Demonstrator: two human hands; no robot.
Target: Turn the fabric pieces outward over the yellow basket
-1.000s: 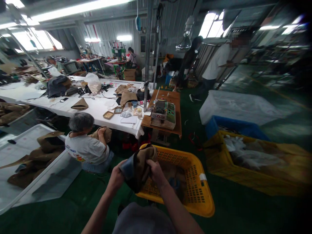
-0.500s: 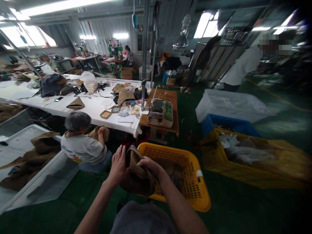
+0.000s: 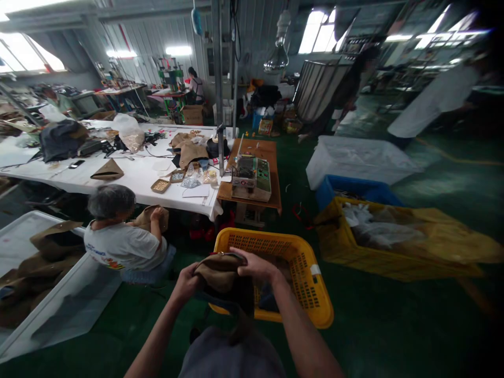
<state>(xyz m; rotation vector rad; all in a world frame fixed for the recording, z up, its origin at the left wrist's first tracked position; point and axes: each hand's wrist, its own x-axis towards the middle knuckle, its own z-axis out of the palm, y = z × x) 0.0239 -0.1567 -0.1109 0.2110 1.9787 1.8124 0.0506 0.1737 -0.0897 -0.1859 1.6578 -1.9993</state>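
From the head view, the brown cloth piece (image 3: 220,274) is held up between the person's two hands, at the near left side of the yellow basket (image 3: 323,302) and partly in front of it. The left hand (image 3: 187,283) pinches its left edge; the right hand (image 3: 258,268) grips its upper right, with fingers along the top. Both grips are closed on cloth, and the dark lower part hangs down between them.

As far as can be judged, handling of this piece is unfinished: it is not set down anywhere. More cloth, some of it blue, lies in the basket; whether that is finished or waiting cannot be told. To the left, a white tub (image 3: 99,295) holds a heap of similar brown pieces, and a seated co-worker (image 3: 122,244) has another in hand near the white table (image 3: 144,185).
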